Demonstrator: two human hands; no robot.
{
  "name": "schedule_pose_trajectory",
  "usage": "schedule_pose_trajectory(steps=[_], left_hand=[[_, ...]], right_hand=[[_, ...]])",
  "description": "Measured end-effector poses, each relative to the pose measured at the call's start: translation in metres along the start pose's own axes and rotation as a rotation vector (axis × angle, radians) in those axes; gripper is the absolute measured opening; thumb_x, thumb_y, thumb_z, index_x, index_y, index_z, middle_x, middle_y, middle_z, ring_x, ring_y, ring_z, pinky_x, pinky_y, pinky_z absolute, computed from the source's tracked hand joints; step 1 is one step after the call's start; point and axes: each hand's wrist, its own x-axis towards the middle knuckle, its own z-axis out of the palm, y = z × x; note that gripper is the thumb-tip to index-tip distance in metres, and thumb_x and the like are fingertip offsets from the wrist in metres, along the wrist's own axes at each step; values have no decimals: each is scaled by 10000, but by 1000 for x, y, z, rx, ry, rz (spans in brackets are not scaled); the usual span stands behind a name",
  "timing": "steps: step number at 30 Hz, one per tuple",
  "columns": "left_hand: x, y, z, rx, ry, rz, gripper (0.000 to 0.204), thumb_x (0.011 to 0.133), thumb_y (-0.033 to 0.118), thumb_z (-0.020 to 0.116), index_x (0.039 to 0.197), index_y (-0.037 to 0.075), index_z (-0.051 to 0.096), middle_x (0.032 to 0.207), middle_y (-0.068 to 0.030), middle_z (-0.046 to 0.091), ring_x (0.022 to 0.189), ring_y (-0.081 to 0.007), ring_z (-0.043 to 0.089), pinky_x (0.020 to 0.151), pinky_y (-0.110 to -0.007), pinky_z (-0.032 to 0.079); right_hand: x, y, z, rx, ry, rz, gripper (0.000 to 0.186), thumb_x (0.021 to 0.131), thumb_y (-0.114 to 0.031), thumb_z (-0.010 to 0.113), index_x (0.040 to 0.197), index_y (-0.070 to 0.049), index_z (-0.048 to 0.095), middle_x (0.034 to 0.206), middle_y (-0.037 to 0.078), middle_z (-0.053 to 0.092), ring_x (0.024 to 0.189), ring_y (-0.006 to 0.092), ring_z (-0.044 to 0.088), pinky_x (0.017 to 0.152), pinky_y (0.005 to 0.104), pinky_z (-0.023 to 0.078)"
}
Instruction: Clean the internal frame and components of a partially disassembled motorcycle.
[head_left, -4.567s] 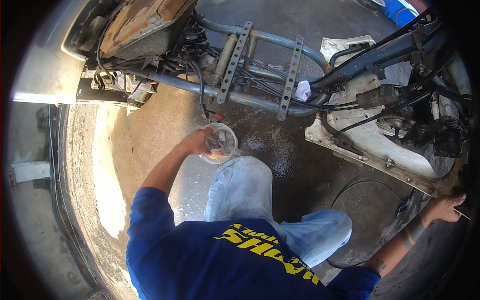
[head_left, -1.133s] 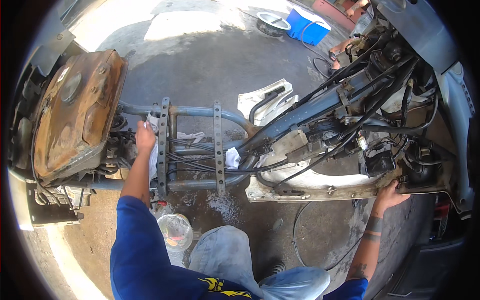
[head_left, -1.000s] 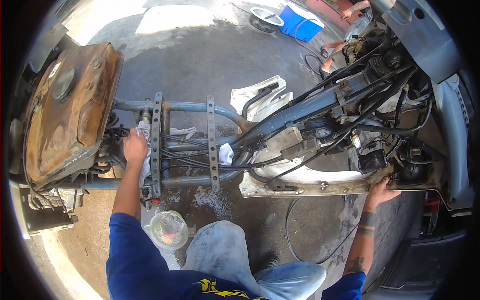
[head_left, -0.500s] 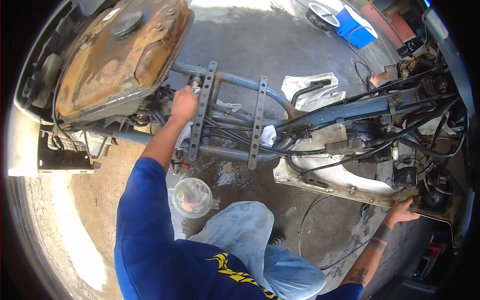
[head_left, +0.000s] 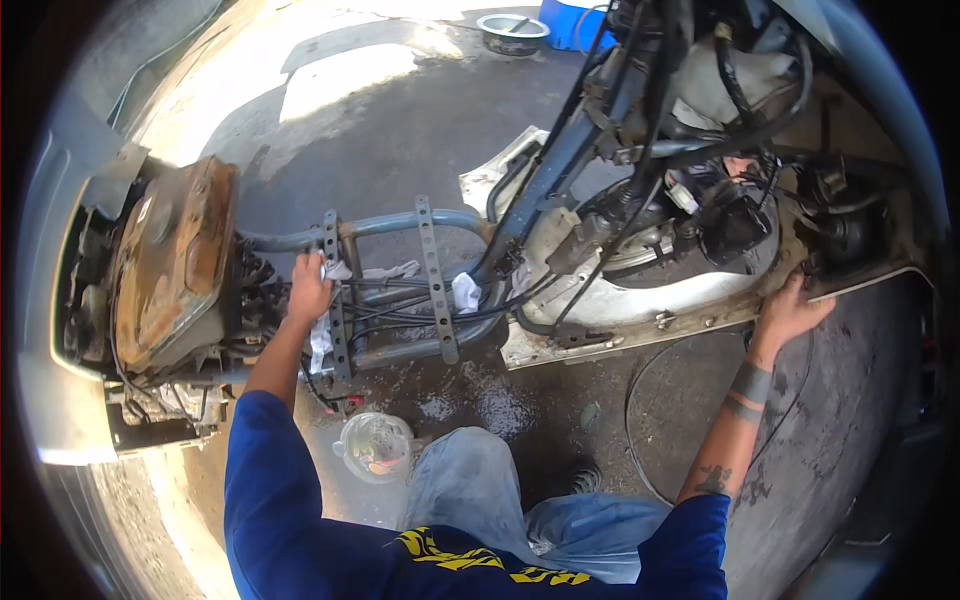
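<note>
My left hand (head_left: 311, 287) is closed around a white rag (head_left: 320, 343) beside the left perforated metal strap (head_left: 333, 230) on a blue-grey scooter frame (head_left: 400, 355). What its fingertips touch is hidden. To the left sits a rusty fuel tank (head_left: 165, 270). My right hand (head_left: 788, 312) grips the lower edge of a dirty white body panel (head_left: 640, 318), thumb on the near side and fingers partly hidden. Black cables (head_left: 395, 312) run along the frame between the hands, and a white cloth piece (head_left: 466, 293) lies by the second perforated strap (head_left: 437, 285).
A clear plastic tub (head_left: 376, 447) stands on the wet floor just left of my knee. Farther off are a round basin (head_left: 513, 36) and a blue box (head_left: 575, 25). A thin black hose (head_left: 632, 420) curves over the floor near my right forearm.
The view has shifted, so the tank and frame appear farther left and lower, and the steering end looks closer. Both hands keep their holds, the left on the rag and the right on the panel.
</note>
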Motion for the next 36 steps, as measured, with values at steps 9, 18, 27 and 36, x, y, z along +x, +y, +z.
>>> schedule_pose_trajectory(steps=[9,18,27,36], left_hand=[[67,-75,87,59,222,-79,336,857,43,464,1170,-70,509,1117,-290,537,1070,-504,506,932,-543,397],[-118,-70,78,164,22,132,509,876,53,508,1358,-98,445,1326,-321,513,1257,-486,471,1089,-478,353],[32,32,87,287,53,-273,429,897,92,480,1307,-31,487,1298,-290,490,1257,-473,446,1054,-569,346],[-25,-113,135,65,185,444,534,1060,238,341,1515,-41,320,1569,-273,300,1450,-459,258,1201,-505,188]], right_hand=[[-32,-8,10,16,-13,121,587,800,16,637,1338,59,406,1257,247,483,1204,411,496,1044,446,383],[-41,4,9,508,-175,650,455,839,-139,713,1243,-7,548,1011,123,692,942,217,662,877,353,503],[-43,18,5,339,-165,483,414,890,-80,615,1281,5,507,999,171,667,912,258,661,846,377,508],[-51,7,21,384,-86,511,374,901,-47,572,1266,9,516,924,151,668,825,242,659,782,379,515]])
